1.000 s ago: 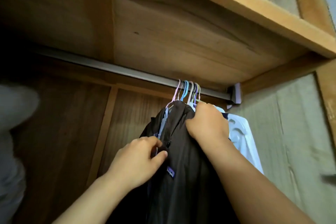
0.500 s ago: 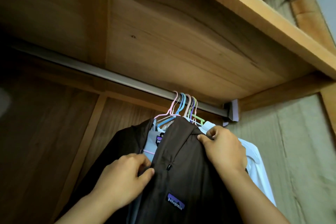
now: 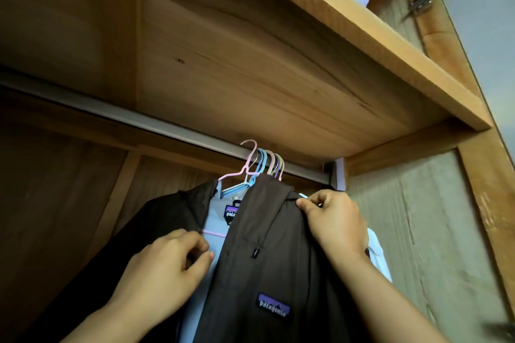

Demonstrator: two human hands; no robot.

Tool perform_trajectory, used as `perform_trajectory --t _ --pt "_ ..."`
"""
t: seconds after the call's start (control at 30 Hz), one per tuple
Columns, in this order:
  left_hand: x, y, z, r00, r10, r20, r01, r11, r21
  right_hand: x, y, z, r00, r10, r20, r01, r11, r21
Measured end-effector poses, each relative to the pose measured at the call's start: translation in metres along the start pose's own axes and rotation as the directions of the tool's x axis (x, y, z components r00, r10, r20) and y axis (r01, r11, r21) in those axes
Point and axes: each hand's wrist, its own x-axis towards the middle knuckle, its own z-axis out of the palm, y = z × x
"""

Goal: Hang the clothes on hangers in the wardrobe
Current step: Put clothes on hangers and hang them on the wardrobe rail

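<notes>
Jacket (image 3: pixel 267 259) hangs on pink hanger (image 3: pixel 245 167) at rail (image 3: pixel 156 122). Left hand (image 3: pixel 167 273) fingers pinch front edge, right hand (image 3: pixel 334 220) grips shoulder. Risk: uneven pull slides shoulder off hanger, or unhooks it.

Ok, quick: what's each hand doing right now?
Left hand: pinches the brown jacket at its front edge.
Right hand: grips the jacket's shoulder.

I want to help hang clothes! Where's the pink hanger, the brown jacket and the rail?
pink hanger (image 3: pixel 249 147), head view, on its hook.
brown jacket (image 3: pixel 267 253), head view, on its front panel.
rail (image 3: pixel 133 117), head view, on its bare stretch.
</notes>
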Motion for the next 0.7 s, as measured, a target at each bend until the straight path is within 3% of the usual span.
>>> perform_trajectory --t 0.2,0.37,0.7 --pt "-0.021 -0.003 -0.016 1.000 -0.026 -0.005 0.025 0.997 -0.070 -0.011 -0.001 -0.015 0.995 -0.059 -0.083 0.066 0.994 0.091" --pt "-0.069 -0.003 -0.032 1.000 -0.025 -0.014 0.023 0.994 -0.105 -0.065 0.031 -0.020 0.998 -0.019 -0.057 0.034 0.965 0.261" --pt "-0.139 0.020 -0.081 0.989 -0.068 -0.133 0.056 0.994 -0.090 -0.169 0.050 -0.060 0.993 0.054 0.103 -0.071 0.982 0.175"
